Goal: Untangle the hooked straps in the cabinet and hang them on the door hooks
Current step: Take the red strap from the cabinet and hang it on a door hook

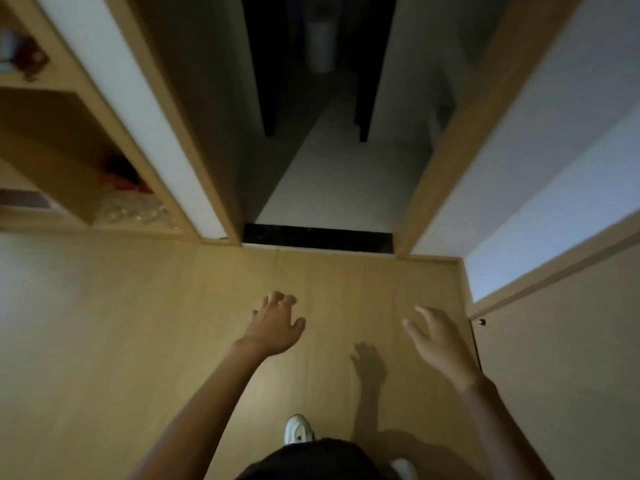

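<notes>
The straps cannot be picked out in this view, so which way they run and where they lie relative to either hand cannot be told. A blurred red shape (123, 180), too indistinct to name, lies in the open wooden shelves (74, 109) at far left, well apart from both hands.

A person stands on a wooden floor (156, 341) facing a dim doorway, both bare arms stretched forward. The left hand (273, 323), back upward, has its fingers loosely spread and slightly bent, and holds nothing. The right hand (440, 337) is likewise spread, thumb apart from the fingers, gripping nothing. Its shadow (369, 367) falls on the floor between the two arms.

A dark strip (318, 238) marks the doorway's threshold. Beyond it a pale floor runs between dark walls toward a pale, blurred object (320, 46). At right, a small round knob (481, 321) sits at the edge of a beige panel (561, 358). One white shoe (298, 429) shows below the hands.
</notes>
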Demonstrator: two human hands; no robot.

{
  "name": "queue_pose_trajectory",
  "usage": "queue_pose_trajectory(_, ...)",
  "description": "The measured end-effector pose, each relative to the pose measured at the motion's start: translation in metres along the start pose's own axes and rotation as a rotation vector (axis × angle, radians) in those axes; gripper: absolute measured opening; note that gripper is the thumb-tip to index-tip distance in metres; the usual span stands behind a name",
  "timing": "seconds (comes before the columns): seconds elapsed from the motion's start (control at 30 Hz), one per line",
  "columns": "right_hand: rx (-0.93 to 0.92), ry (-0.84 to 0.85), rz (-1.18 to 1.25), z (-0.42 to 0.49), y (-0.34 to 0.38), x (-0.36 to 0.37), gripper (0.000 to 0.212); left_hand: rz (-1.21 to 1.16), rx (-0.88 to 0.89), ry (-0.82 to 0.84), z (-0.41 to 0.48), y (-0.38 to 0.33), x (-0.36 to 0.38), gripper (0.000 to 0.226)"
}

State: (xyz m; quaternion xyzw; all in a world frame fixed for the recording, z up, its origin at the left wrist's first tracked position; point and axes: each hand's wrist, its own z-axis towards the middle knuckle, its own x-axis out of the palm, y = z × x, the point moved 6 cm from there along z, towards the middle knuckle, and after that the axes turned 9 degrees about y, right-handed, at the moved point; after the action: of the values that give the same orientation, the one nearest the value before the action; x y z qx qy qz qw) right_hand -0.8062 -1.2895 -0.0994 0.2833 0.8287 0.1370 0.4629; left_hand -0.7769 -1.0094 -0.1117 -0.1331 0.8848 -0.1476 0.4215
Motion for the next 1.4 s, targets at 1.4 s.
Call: queue_pose_trajectory(1.4,-0.711,0.538,-0.606,0.36,0.79,0.337,0.047,-0.7,-0.798,-0.34,0.017,0.636,-0.306,0.049)
